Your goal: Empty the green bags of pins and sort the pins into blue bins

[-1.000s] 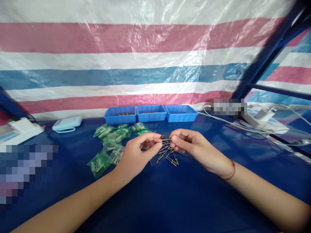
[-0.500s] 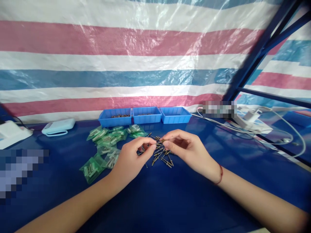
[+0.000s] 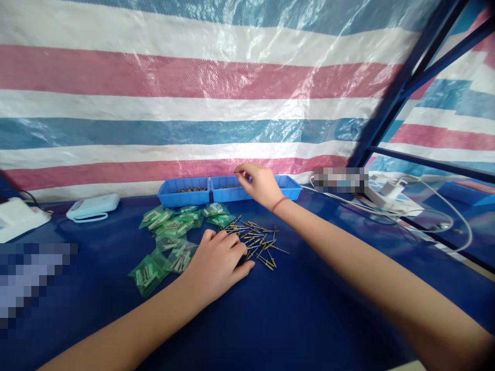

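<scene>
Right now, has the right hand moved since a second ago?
Yes: the right hand has moved forward, away from the loose rivets and up to the middle blue bin.

The right hand (image 3: 260, 184) now holds a thin pin (image 3: 233, 172) up by the middle bin (image 3: 227, 194). The left hand (image 3: 218, 262) sits lower, thumb parted.

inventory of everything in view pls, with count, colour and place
pop rivets: uncounted, brassy and silvery, centre pile
plastic packets: several, green-tinted, left of rivets
bins: three, blue, rear row
small parts: uncounted, brownish, left bin
strapped case: one, light blue, rear left
electrical block: one, white, left edge
plug: one, white, rear right
cables: several, whitish, right
frame: one, blue, right
tarp: striped red, white, blue, background
table: one, dark blue, underneath
pixelated patches: two, left and rear right
left hand: one, bare, at rivets
right hand: one, red wrist cord, pinching thin pin near middle bin
</scene>
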Tool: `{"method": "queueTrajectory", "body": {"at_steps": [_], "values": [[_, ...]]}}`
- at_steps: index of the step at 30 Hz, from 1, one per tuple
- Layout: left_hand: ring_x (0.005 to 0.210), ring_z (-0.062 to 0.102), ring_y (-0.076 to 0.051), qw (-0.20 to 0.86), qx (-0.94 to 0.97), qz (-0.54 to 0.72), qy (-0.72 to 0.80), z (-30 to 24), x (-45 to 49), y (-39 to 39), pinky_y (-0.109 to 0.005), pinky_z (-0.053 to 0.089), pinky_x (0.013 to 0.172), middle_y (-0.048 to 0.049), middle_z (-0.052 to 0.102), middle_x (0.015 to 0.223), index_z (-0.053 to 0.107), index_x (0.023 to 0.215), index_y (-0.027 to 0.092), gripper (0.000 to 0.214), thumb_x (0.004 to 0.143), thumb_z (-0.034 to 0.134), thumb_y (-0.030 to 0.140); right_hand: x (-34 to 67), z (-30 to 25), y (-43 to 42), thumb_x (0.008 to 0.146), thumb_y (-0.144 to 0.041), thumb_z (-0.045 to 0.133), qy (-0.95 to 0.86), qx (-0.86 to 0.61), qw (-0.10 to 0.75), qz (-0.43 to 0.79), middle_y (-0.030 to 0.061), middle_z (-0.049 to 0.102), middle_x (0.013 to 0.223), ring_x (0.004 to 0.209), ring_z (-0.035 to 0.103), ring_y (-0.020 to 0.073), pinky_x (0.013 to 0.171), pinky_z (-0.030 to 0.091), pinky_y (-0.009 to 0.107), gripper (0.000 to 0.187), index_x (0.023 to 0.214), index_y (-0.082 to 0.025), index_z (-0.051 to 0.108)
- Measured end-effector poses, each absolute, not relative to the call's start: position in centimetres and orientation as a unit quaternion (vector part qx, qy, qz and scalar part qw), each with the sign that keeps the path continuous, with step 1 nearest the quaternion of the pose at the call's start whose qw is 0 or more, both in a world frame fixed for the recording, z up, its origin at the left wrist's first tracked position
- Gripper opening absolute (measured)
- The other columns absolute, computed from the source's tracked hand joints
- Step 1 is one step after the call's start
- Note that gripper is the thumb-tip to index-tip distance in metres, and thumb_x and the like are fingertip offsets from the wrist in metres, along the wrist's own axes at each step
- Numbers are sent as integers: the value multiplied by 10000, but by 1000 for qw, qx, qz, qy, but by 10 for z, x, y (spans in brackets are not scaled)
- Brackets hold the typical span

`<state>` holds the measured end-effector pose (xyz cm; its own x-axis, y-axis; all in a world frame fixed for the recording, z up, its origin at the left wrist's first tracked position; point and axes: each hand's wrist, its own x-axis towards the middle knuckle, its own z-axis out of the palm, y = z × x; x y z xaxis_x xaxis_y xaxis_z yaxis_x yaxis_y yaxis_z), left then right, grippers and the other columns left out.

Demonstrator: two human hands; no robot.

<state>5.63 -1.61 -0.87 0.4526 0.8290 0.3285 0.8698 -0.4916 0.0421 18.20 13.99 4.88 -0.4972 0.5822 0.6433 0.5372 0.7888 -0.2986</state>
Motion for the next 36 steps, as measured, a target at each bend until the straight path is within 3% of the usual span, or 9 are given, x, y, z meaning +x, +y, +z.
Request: {"method": "queueTrajectory", "body": {"at_steps": [3, 6, 10, 14, 18, 25, 30, 36], "values": [[847, 561, -223, 78, -853, -128, -501, -8, 56, -16, -369, 313, 734, -39, 644, 855, 631, 839, 191, 225, 923, 484, 339, 172, 44, 154, 857, -180, 503, -879, -339, 336, -3, 100, 657, 982, 809, 595, 197, 732, 431, 328, 241, 1073, -153, 605], [841, 558, -216, 86, -853, -119, -500, -10, 56, -15, -354, 306, 716, -42, 644, 860, 626, 832, 187, 234, 943, 449, 292, 182, 33, 133, 854, -204, 514, -886, -325, 332, 22, 77, 663, 950, 710, 584, 160, 681, 429, 303, 271, 1111, -152, 586], [845, 560, -207, 74, -831, -173, -523, -14, 54, -13, -353, 306, 716, -34, 649, 880, 606, 879, 187, 258, 972, 384, 280, 216, 21, 79, 875, -250, 506, -886, -307, 323, 127, 11, 669, 820, 626, 560, 110, 609, 428, 250, 160, 942, -179, 634], [789, 580, -170, -7, -795, -259, -548, -14, 53, -11, -345, 322, 750, 13, 657, 830, 579, 922, 210, 226, 979, 379, 300, 243, 9, 46, 867, -314, 542, -843, -347, 321, 259, 3, 673, 799, 608, 559, 110, 558, 437, 238, 182, 978, -198, 627], [785, 591, -157, -50, -782, -289, -550, -14, 55, -10, -346, 330, 784, 33, 664, 830, 570, 927, 223, 195, 974, 394, 292, 249, 0, 40, 820, -344, 606, -802, -344, 320, 369, 33, 684, 877, 711, 603, 143, 608, 480, 259, 218, 974, -192, 630], [812, 588, -162, -35, -785, -288, -547, -20, 58, -9, -359, 330, 813, 34, 676, 853, 583, 920, 232, 163, 956, 442, 307, 248, -2, 42, 813, -334, 615, -776, -334, 335, 418, 34, 679, 836, 743, 620, 150, 663, 489, 276, 166, 860, -178, 648], [1059, 530, -216, 7, -775, -333, -537, -19, 60, -11, -383, 322, 876, 2, 661, 1088, 599, 1030, 260, 164, 888, 570, 336, 249, -2, 41, 806, -325, 627, -756, -325, 359, 441, 28, 661, 808, 733, 616, 140, 680, 496, 274, 160, 836, -168, 623], [895, 598, -174, -113, -744, -418, -508, -11, 68, -16, -326, 401, 819, 15, 691, 926, 643, 882, 244, 86, 887, 561, 270, 246, 0, 32, 824, -301, 621, -733, -295, 356, 499, 29, 667, 808, 715, 629, 132, 657, 512, 265, 176, 937, -168, 599]]}}
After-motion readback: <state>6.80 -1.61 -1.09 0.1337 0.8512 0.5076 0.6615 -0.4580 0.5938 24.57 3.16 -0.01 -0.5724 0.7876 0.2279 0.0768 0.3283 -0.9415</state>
